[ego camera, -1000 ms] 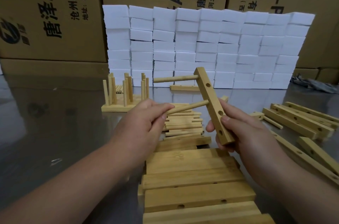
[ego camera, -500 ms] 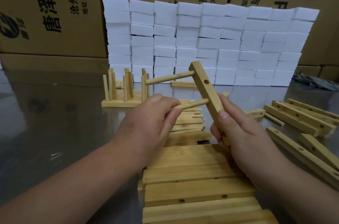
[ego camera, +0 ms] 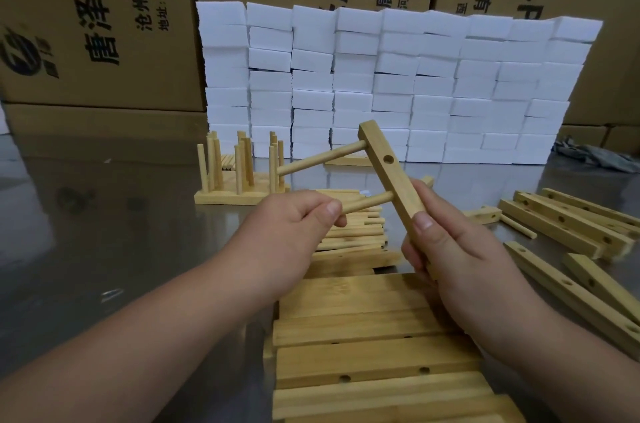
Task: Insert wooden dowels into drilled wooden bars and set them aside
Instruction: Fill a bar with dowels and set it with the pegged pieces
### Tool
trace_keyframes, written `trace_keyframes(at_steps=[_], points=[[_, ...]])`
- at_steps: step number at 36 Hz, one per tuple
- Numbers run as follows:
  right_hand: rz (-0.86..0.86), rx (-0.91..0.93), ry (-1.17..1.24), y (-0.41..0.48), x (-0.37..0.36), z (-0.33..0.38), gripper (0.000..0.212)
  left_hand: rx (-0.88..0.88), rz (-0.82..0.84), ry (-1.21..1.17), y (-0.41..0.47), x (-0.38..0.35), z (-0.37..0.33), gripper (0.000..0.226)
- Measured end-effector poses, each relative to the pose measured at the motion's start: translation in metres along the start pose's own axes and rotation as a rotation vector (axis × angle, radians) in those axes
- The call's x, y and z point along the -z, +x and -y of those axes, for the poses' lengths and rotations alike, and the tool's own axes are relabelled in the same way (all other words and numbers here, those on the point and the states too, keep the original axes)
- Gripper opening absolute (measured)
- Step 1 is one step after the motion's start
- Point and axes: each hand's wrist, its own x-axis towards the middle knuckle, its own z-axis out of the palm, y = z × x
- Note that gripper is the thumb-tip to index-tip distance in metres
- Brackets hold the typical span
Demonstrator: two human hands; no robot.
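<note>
**Bar**: held off the table and tilted, with its top end leaning away to the left. The right hand grips its lower half, thumb flat on the near face and fingers curled behind. One open hole shows on that face above the thumb.

**Upper dowel**: set in the bar near its top, well above the right fingers, jutting left.

**Lower dowel**: the left hand pinches its near end between thumb and curled fingers. Its far end meets the bar's left side just above the right thumb. How deep it sits cannot be told.

**Dowel pile**: loose on the table, under and just beyond the left fingers.

**Flat bars**: laid side by side below both wrists.

**Loose bars**: drilled, lying to the right of the right hand and apart from it.

**Pegged bars**: their dowels stand upright, beyond the left fingers.

**White blocks**: stacked in a wall, far beyond both hands.

**Boxes**: cardboard, printed, behind the blocks.
</note>
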Motion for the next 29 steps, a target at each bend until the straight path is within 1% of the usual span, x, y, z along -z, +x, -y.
trace_keyframes(at_steps=[2, 5, 6, 8, 10, 12, 14, 16, 19, 21, 29], points=[[-0.011, -0.004, -0.01, 0.0, -0.001, -0.001, 0.028, 0.035, 0.017, -0.052, 0.001, -0.001, 0.002, 0.032], [-0.042, -0.015, -0.048, 0.001, -0.003, -0.004, 0.03, 0.024, 0.02, -0.043, 0.003, -0.001, 0.003, 0.033], [-0.057, -0.022, -0.069, 0.002, -0.005, -0.005, 0.03, 0.029, 0.02, -0.074, 0.004, 0.0, 0.002, 0.033], [-0.103, -0.031, -0.121, 0.004, -0.007, -0.007, 0.031, 0.072, 0.002, -0.19, 0.008, 0.004, 0.005, 0.04], [-0.196, -0.087, -0.092, 0.007, -0.006, -0.011, 0.036, 0.103, -0.059, -0.224, 0.013, 0.009, 0.014, 0.041], [-0.322, -0.167, -0.006, 0.009, 0.0, -0.016, 0.037, 0.119, -0.078, -0.135, 0.016, 0.014, 0.027, 0.037], [-0.42, -0.202, 0.023, 0.011, 0.006, -0.019, 0.027, 0.162, 0.012, 0.02, 0.016, 0.016, 0.04, 0.038], [-0.476, -0.227, 0.039, 0.014, 0.01, -0.021, 0.025, 0.242, 0.148, 0.135, 0.016, 0.015, 0.049, 0.042], [-0.492, -0.275, 0.062, 0.018, 0.011, -0.025, 0.025, 0.281, 0.322, 0.234, 0.018, 0.011, 0.05, 0.046], [-0.482, -0.284, 0.08, 0.018, 0.009, -0.026, 0.024, 0.273, 0.404, 0.31, 0.018, 0.008, 0.049, 0.041], [-0.41, -0.259, 0.08, 0.017, 0.005, -0.027, 0.023, 0.232, 0.398, 0.34, 0.02, 0.007, 0.048, 0.033]])
